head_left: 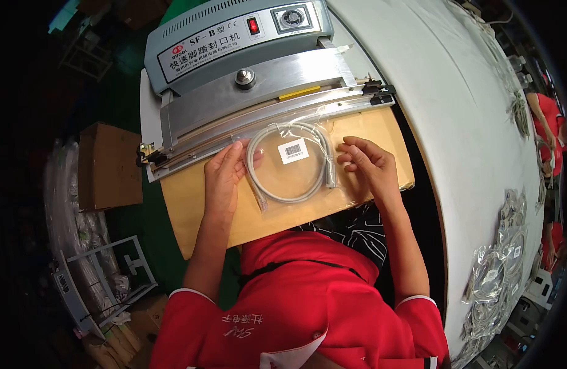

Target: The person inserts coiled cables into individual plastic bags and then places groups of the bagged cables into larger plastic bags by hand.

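A clear plastic bag (299, 166) with a coiled grey network cable (254, 178) inside lies at the front of the sealing machine. On the bag, within the coil, is a white barcode label (293, 150). My left hand (227, 169) pinches the bag's left edge, some fingers showing through the film. At the right edge, my right hand (371, 165) has its fingers curled together on the film. The bag's upper edge reaches the metal sealing bar (265, 126) of the grey sealing machine (234, 40).
Brown cardboard (210, 215) covers the work surface under the bag. Bagged cables (489, 277) are piled on the white table (443, 111) at right. A cardboard box (108, 166) and a grey metal frame (105, 277) stand at left. People in red work beyond the table.
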### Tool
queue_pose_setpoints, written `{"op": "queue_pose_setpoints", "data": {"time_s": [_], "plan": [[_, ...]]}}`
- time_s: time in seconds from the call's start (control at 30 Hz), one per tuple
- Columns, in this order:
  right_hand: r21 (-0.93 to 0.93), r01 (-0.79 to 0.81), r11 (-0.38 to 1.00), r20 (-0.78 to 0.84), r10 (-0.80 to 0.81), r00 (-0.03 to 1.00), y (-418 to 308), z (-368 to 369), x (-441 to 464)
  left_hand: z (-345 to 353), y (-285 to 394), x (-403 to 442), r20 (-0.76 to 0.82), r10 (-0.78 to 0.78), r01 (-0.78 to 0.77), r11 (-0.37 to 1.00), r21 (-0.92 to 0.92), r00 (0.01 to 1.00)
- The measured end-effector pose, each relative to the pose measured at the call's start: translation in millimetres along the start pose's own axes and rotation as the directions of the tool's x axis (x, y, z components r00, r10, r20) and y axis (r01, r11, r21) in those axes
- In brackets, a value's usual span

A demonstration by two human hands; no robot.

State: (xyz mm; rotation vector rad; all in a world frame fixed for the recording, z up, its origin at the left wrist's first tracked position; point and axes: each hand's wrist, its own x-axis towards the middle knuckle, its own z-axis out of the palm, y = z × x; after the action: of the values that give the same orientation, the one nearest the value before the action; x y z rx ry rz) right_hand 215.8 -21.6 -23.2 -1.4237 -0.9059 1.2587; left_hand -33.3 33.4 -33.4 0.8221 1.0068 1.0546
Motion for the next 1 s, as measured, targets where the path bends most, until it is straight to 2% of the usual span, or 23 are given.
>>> {"op": "queue_pose_setpoints", "data": {"time_s": [0.47,0.63,0.73,0.77,0.83,0.87,0.9,0.97,1.0], "plan": [[0.008,0.043,0.999,0.010,-0.044,0.999,7.2,5.1,-0.7,4.6,-3.4,16.8,0.066,-0.040,0.047,0.992,-0.116,0.997],[0.013,0.052,0.999,0.027,-0.053,0.998,9.0,15.0,5.3,3.9,-4.8,16.9,0.075,-0.036,0.043,0.994,-0.097,0.997],[-0.001,0.073,0.997,0.035,-0.073,0.997,5.9,20.2,4.2,24.4,0.2,12.4,0.079,-0.088,0.104,0.967,-0.233,0.993],[0.051,0.136,0.989,0.076,-0.140,0.987,2.7,21.0,0.6,33.5,7.4,8.5,0.092,-0.076,0.096,0.968,-0.233,0.993],[0.159,0.255,0.954,0.135,-0.277,0.951,-4.5,18.7,-14.1,53.6,27.1,-11.1,0.212,0.053,-0.018,0.987,-0.163,0.976],[0.132,0.173,0.976,0.152,-0.192,0.970,-15.2,12.3,-30.0,62.4,32.9,-19.2,0.279,0.112,-0.076,0.988,-0.135,0.954],[0.128,0.193,0.973,0.125,-0.209,0.970,-20.5,4.1,-42.4,69.6,34.7,-23.1,0.310,0.117,-0.077,0.988,-0.137,0.944],[0.214,-0.014,0.977,0.185,-0.026,0.982,-25.5,-16.3,-69.3,85.2,36.4,-28.6,0.399,0.142,-0.088,0.985,-0.151,0.906],[0.240,0.013,0.971,0.134,-0.046,0.990,-22.8,-23.6,-81.4,94.5,36.3,-31.2,0.455,0.148,-0.086,0.984,-0.154,0.878]]}}
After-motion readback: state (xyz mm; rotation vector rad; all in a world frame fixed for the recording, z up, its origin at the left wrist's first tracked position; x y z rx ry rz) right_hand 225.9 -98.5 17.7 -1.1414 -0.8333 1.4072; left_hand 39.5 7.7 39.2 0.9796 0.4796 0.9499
